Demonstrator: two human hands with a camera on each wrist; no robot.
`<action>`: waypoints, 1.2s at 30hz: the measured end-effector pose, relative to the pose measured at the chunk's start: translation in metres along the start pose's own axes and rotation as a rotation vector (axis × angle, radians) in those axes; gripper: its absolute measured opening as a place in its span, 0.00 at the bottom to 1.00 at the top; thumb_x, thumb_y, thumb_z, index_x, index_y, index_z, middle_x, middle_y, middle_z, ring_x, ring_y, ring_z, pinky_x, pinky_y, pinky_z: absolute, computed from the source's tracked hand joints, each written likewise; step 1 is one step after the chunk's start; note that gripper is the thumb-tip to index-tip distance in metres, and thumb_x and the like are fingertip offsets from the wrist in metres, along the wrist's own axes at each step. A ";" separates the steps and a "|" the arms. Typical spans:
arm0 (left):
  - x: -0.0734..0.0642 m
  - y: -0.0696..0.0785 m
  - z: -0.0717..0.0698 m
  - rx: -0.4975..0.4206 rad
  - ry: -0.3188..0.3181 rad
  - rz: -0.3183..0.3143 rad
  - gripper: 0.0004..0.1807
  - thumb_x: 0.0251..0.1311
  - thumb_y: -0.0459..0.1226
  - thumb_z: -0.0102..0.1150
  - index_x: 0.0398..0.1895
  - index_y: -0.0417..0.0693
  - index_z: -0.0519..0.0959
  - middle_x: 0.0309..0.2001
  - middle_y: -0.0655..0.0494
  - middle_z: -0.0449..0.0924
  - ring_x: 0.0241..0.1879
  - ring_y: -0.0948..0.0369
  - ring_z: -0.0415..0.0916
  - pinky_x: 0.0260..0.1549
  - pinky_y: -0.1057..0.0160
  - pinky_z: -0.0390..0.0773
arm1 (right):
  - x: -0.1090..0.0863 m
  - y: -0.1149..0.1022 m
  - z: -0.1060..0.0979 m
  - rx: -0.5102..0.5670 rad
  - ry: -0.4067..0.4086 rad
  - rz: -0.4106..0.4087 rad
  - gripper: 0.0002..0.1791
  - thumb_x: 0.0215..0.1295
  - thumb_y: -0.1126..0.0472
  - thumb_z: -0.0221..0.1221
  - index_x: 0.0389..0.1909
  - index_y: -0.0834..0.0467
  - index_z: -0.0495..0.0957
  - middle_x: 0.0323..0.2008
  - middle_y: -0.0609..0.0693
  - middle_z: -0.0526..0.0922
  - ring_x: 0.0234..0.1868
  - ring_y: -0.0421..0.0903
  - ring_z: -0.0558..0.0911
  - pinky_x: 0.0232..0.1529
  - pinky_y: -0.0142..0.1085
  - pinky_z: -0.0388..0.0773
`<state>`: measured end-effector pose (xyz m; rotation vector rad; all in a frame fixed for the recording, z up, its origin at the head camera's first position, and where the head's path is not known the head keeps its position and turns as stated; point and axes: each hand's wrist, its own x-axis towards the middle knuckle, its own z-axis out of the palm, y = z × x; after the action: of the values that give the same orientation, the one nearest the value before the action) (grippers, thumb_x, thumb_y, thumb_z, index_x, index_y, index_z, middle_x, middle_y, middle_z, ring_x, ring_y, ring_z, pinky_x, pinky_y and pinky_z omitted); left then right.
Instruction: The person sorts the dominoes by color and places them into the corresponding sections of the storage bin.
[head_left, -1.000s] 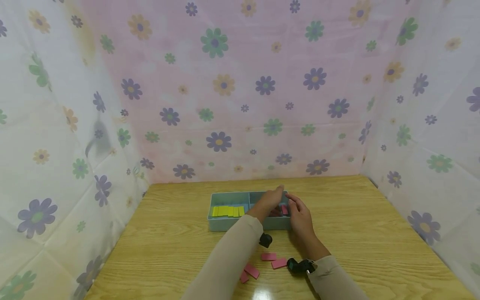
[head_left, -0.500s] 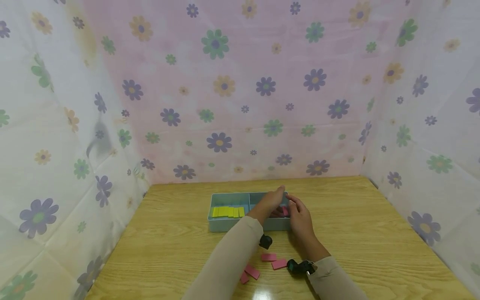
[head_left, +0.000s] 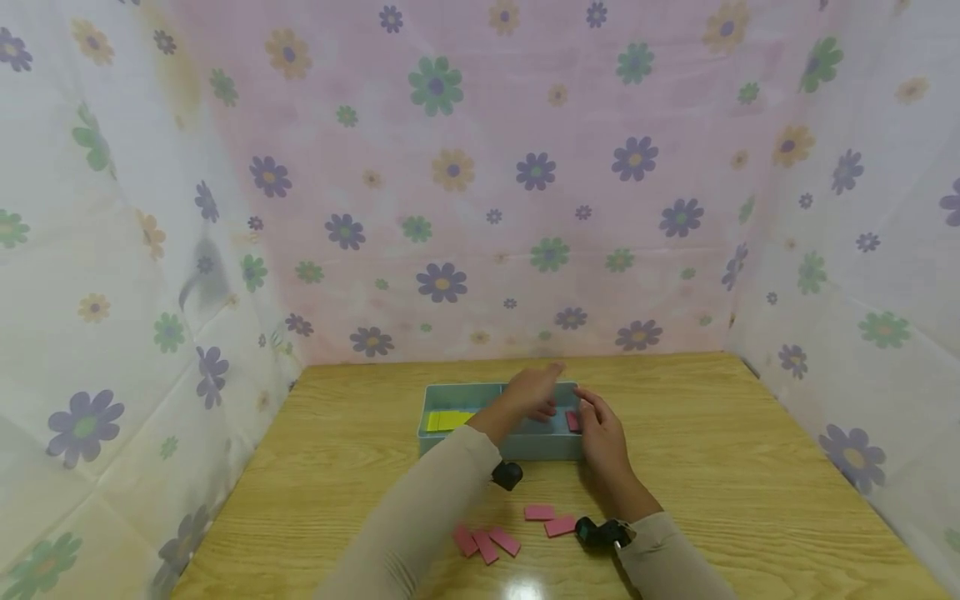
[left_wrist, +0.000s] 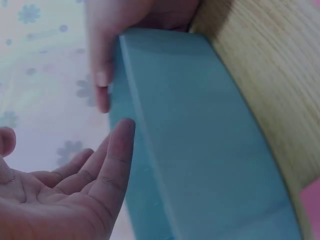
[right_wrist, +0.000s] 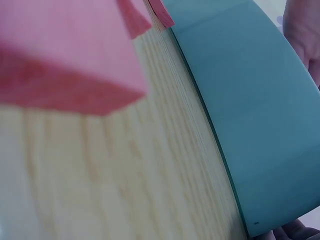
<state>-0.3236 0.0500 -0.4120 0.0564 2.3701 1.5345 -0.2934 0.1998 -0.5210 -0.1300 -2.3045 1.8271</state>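
Note:
A light-blue two-compartment box (head_left: 487, 447) stands on the wooden table. My left hand (head_left: 531, 392) hovers over its right compartment with nothing held. In the left wrist view the left hand (left_wrist: 75, 195) has loosely extended fingers, palm up, beside the box rim. My right hand (head_left: 603, 433) grips the box's right end, its fingers reaching over the rim in the left wrist view. One pink tile (head_left: 573, 421) lies inside at the right end. Yellow tiles (head_left: 447, 420) lie in a row in the left compartment, partly hidden by the left arm.
Several pink tiles (head_left: 504, 542) lie flat on the table (head_left: 360, 467) in front of the box, some near the left forearm, others by the right wrist camera (head_left: 600, 533). Flowered cloth (head_left: 487, 200) hangs behind the table and along both sides.
My left hand has drawn back leftward from the right end of the compartment, uncovering its floor, and the left forearm has shifted left. The right hand stays on the box end.

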 end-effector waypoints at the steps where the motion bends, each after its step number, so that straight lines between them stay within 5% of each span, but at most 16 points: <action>1: -0.002 0.001 -0.004 0.003 -0.010 0.011 0.40 0.74 0.65 0.44 0.66 0.40 0.77 0.49 0.37 0.87 0.40 0.48 0.88 0.43 0.49 0.88 | 0.000 0.000 0.000 0.004 -0.002 0.003 0.23 0.84 0.46 0.43 0.71 0.47 0.73 0.76 0.53 0.67 0.76 0.54 0.65 0.76 0.59 0.60; 7: -0.015 -0.002 -0.033 0.005 -0.085 0.100 0.39 0.74 0.64 0.45 0.64 0.40 0.79 0.49 0.40 0.87 0.45 0.47 0.88 0.43 0.51 0.89 | 0.000 -0.001 0.000 0.027 -0.007 0.021 0.23 0.84 0.46 0.43 0.71 0.46 0.73 0.76 0.53 0.67 0.77 0.54 0.64 0.76 0.59 0.59; 20: -0.046 -0.029 -0.085 -0.077 -0.090 0.155 0.33 0.73 0.60 0.53 0.64 0.43 0.78 0.47 0.46 0.87 0.45 0.48 0.87 0.42 0.53 0.89 | -0.003 -0.003 0.000 0.019 -0.004 0.002 0.24 0.84 0.47 0.42 0.72 0.47 0.72 0.77 0.53 0.65 0.79 0.55 0.61 0.78 0.59 0.57; 28: -0.066 -0.059 -0.096 -0.066 -0.130 0.178 0.25 0.74 0.50 0.58 0.61 0.41 0.77 0.52 0.40 0.84 0.50 0.45 0.86 0.47 0.48 0.88 | -0.002 -0.003 0.001 0.005 0.002 -0.006 0.23 0.85 0.46 0.42 0.72 0.47 0.72 0.77 0.51 0.66 0.79 0.54 0.62 0.78 0.58 0.57; 36: -0.079 -0.089 -0.095 0.043 -0.151 0.259 0.21 0.74 0.50 0.58 0.56 0.42 0.81 0.49 0.42 0.86 0.50 0.43 0.84 0.46 0.46 0.86 | -0.003 -0.002 0.001 -0.023 0.001 -0.010 0.23 0.85 0.47 0.42 0.72 0.46 0.72 0.77 0.52 0.66 0.79 0.55 0.62 0.78 0.59 0.57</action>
<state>-0.2631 -0.0873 -0.4368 0.4895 2.3467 1.5279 -0.2909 0.1981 -0.5191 -0.1219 -2.3217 1.7956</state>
